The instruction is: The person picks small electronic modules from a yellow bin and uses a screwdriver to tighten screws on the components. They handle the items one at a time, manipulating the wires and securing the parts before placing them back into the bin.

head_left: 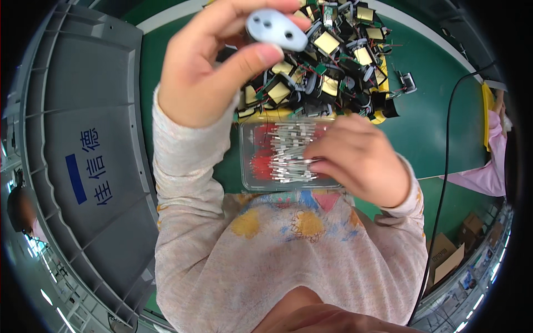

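Raised at the upper left, my left hand (208,66) grips a small light-blue plastic housing (280,33) between thumb and fingers. The housing is oval, with a few dark holes in its face. Lower down, my right hand (361,158) is over the right side of a clear plastic box (247,180), its fingers pinched together at the contents. Many thin white-and-silver pins with red ends (291,152) lie in the box. Whether a pin is between my right fingertips is hard to make out.
Behind the box, a heap of black electronic assemblies (327,86) with yellowish pads and wires covers yellow material on the green table (427,127). A large grey crate (83,139) stands at the left. A black cable (447,144) runs down the right, near someone in pink (486,161).
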`<state>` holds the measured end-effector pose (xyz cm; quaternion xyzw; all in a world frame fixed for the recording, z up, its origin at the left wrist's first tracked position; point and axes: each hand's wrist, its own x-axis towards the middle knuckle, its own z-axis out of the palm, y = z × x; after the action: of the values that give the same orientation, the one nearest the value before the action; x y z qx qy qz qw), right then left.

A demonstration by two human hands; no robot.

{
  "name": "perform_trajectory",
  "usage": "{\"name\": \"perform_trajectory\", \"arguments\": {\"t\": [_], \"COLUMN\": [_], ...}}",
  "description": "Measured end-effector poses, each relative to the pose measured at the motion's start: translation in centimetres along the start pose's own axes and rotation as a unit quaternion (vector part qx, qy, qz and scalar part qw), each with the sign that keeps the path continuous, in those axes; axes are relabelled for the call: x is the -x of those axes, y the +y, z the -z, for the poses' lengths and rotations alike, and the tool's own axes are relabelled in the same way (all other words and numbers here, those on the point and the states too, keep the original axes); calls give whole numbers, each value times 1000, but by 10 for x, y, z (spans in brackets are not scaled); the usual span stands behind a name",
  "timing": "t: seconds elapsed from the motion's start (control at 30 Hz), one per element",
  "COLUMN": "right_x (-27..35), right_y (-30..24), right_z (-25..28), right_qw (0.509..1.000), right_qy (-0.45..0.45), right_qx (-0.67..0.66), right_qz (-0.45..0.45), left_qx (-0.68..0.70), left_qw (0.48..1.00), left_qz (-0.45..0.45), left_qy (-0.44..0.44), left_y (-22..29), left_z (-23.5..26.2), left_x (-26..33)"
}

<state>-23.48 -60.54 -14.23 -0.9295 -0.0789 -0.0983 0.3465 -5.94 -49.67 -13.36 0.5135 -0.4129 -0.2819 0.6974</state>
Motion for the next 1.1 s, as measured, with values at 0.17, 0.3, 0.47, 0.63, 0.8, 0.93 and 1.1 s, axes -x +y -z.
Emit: {"name": "perform_trajectory", "arguments": {"t": [0.17, 0.3, 0.47, 0.63, 0.8, 0.93, 1.1], "right_x": [-6, -19, -31, -34, -36, -42, -41], "right_y": [3, 12, 19, 23, 26, 49, 46], "right_z": [50, 48, 53, 45, 46, 40, 33], "right_qw": [988, 942, 950, 976, 933, 945, 875], "right_qy": [126, 267, 262, 180, 221, 174, 223], "right_qx": [-83, -181, -127, -106, -259, -277, -428], "right_qz": [-21, -94, -113, -61, -117, 22, 40], "left_qx": [-70, -91, -214, -210, -173, -145, -62], "left_qw": [995, 993, 947, 940, 949, 956, 967], "left_qz": [-46, -42, -59, -60, -37, -38, 22], "left_qy": [-49, -57, -232, -263, -260, -252, -246], "left_y": [6, 6, 16, -6, -2, -2, 2], "left_z": [-1, 2, 22, 8, 8, 4, 6], "left_x": [-5, -4, -18, -13, -17, -15, -15]}}
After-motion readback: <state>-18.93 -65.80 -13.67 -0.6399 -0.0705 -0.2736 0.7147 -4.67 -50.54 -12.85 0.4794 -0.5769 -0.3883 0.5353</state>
